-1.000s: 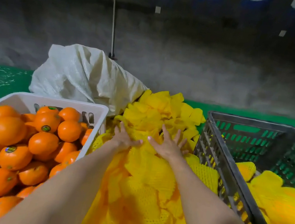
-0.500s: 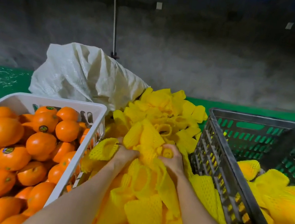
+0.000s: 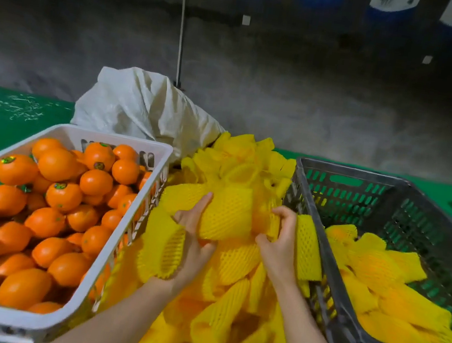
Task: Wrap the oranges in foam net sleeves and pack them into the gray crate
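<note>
1. The foam net sleeve [image 3: 227, 215] is raised over the loose sleeves [image 3: 229, 302], between the white crate [image 3: 136, 141] and the gray crate [image 3: 363, 176]. It is a stubby tube whose long axis runs roughly near-to-far.
2. The left hand [image 3: 194, 242] grips it, fingers at its left side and thumb beneath.
3. The right hand [image 3: 278, 245] curls its fingers round net from the loose sleeves; whether this is the same sleeve is unclear.
4. Both open ends of the held sleeve are hidden.
5. The wrapped oranges [image 3: 365, 263] in the gray crate point near-right and are blurred.
</note>
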Available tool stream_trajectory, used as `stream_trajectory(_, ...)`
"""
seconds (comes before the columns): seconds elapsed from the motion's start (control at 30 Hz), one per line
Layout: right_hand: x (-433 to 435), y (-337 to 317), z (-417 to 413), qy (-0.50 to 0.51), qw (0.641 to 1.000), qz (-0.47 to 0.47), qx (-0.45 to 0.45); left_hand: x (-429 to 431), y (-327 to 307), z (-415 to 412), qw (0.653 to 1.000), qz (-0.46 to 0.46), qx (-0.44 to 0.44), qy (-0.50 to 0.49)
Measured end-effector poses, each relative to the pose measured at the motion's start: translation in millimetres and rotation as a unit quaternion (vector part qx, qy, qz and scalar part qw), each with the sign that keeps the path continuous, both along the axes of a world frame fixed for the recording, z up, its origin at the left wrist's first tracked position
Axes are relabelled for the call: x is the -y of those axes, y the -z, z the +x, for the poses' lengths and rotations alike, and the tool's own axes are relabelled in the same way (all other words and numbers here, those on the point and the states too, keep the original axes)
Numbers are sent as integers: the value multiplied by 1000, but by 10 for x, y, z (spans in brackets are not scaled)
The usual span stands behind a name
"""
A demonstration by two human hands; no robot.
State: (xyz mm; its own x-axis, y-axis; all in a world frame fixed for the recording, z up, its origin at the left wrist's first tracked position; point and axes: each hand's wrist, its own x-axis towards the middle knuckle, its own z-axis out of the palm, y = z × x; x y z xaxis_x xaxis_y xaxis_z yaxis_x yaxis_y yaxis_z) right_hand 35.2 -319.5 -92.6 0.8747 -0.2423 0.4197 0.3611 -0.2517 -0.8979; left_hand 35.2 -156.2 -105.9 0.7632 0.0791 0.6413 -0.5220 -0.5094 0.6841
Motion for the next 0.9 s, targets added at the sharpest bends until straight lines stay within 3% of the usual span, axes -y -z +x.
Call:
stream_trajectory(0.13,94,-61,-415,-82,996,21,-9,-129,89,-430,993,109,52,-19)
stream_trajectory(0.23,152,-151,-601,-89,993,-68,-23,-248,177,-676,954,289,62,-57)
stream_trajectory(0.37,112,-235,-633,-72,964,-256,-7,-351,143,-834,895,427,-128,-23)
stream_trajectory(0.43,65,-208,-579,-96,932,-348,-46,-390,78,-838,862,467,-200,-11)
stream_trajectory(0.6,-36,85,-568,-117,838,-514,-142,-492,-295,-766,857,421,-296,30)
stream_trajectory(0.67,-55,162,-589,-123,820,-541,-144,-510,-473,-772,901,357,-246,3)
stream_trajectory(0.73,-61,184,-583,-125,800,-567,-148,-501,-617,-762,965,237,-108,-43)
stream_trajectory(0.8,-72,163,-569,-110,793,-582,-144,-486,-745,-636,981,180,-14,-73)
stream_trajectory(0.9,-97,92,-585,-97,826,-547,-93,-525,-858,-288,948,294,-78,-90)
